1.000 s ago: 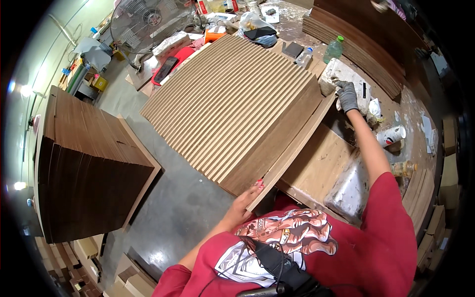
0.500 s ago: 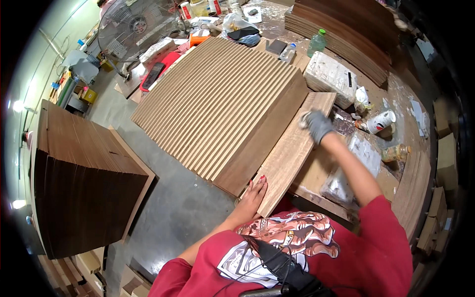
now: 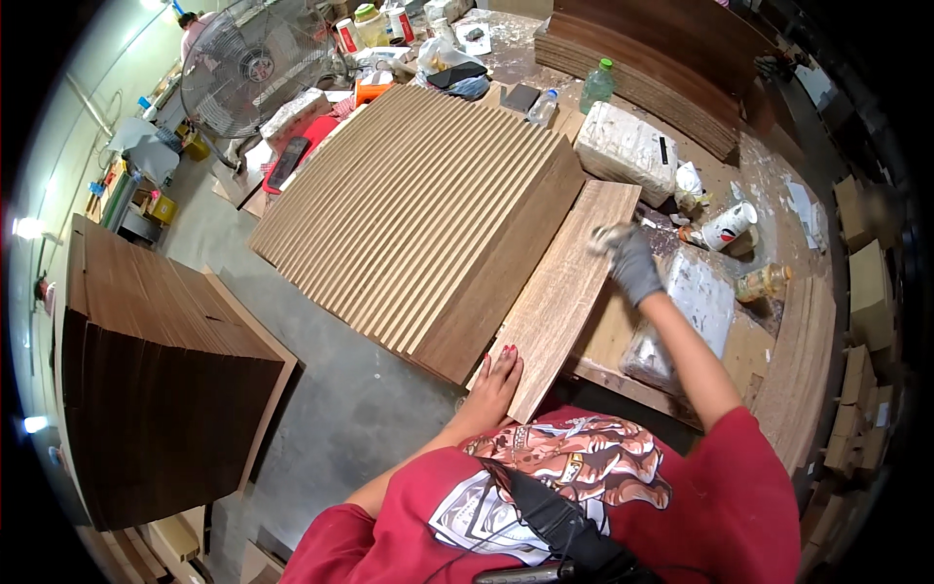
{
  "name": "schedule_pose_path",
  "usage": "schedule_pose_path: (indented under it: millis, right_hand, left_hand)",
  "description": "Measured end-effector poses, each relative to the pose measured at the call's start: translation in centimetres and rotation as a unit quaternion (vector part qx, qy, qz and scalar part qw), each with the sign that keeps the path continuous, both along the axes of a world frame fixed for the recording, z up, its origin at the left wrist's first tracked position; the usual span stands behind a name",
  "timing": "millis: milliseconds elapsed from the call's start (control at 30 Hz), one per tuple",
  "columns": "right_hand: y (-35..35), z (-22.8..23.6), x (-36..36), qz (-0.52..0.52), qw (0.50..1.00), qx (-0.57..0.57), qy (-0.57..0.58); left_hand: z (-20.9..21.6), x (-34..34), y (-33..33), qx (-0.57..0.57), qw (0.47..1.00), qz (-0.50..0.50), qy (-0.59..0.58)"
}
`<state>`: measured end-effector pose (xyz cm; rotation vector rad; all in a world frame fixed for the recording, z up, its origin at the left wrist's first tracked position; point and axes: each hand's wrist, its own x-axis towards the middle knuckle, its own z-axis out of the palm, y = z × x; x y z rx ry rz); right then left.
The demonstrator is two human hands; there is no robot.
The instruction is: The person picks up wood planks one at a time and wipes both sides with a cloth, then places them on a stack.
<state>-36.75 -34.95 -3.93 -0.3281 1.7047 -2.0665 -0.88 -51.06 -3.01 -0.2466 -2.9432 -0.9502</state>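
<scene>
A long light-brown wooden board (image 3: pixel 556 292) lies slantwise in front of me, one end close to my red shirt. My left hand (image 3: pixel 496 383), bare with red nails, rests on its near end with the fingers stretched out flat. Toward the far end, my right hand (image 3: pixel 636 268) in a grey glove is closed on a whitish wad (image 3: pixel 609 237), pressed against the board's face. The wad looks like crumpled cloth, though blur and the fingers hide part of it. Directly left of the board is a staggered stack of brown boards (image 3: pixel 418 219) with pale edges.
A large stack of dark brown panels (image 3: pixel 161 389) stands at the left, a fan (image 3: pixel 255 68) beyond it. Right of the board are wrapped blocks (image 3: pixel 628 151), a white can (image 3: pixel 730 226) and an amber bottle (image 3: pixel 763 282). More boards (image 3: pixel 632 83) are piled at the back.
My right hand has shifted slightly toward me along the board with the wad. The left hand keeps its place on the near end. The whole view has turned a little.
</scene>
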Motion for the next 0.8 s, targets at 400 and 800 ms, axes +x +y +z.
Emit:
schedule_pose_path:
  millis: [400,800]
  right_hand:
    - [-6.3,-3.8,-14.0,-0.234,0.922,0.208,0.227]
    - [-12.4,-5.4,-9.3,-0.286,0.95,-0.011,0.126]
  left_hand:
    - [2.3,0.2,-1.7,0.273,0.953,0.133,-0.005]
    - [1.1,1.5,-3.2,0.361,0.893,0.23,-0.137]
